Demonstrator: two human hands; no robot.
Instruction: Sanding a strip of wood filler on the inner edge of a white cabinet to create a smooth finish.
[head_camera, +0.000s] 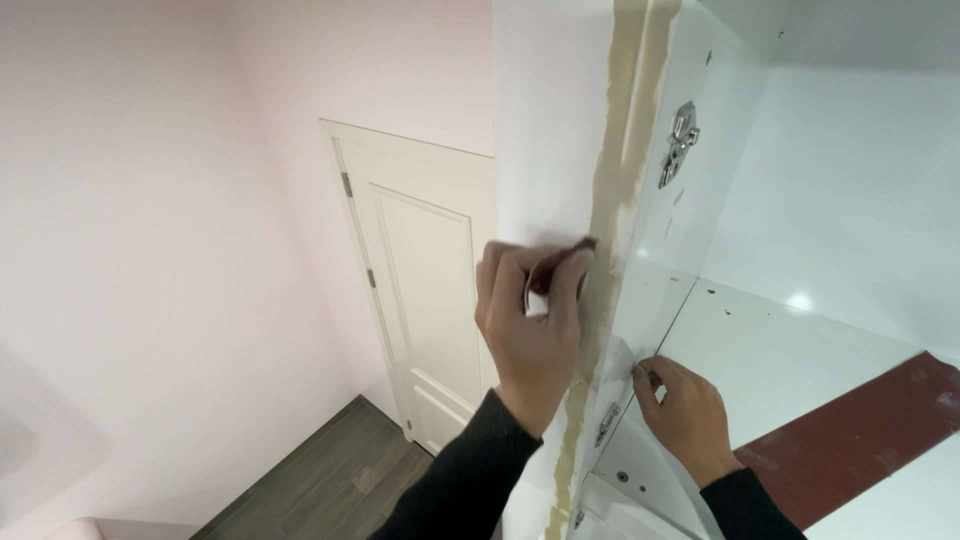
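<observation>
My left hand (530, 330) is raised against the white side panel of a cabinet (545, 130), fingers closed on a small dark red tool (572, 258) pressed flat beside the bare tan edge strip (612, 190). Lower down, inside the open cabinet, my right hand (690, 420) pinches the edge of a thin white film sheet (620, 355) that curls off the panel's front edge. Both arms wear dark sleeves.
A metal hinge plate (680, 140) is screwed to the inner wall, and another (606, 422) sits lower. A white shelf (780, 350) carries a dark red strip (860, 430). A cream panelled door (425, 290), pink walls and a grey wood floor (320, 480) lie to the left.
</observation>
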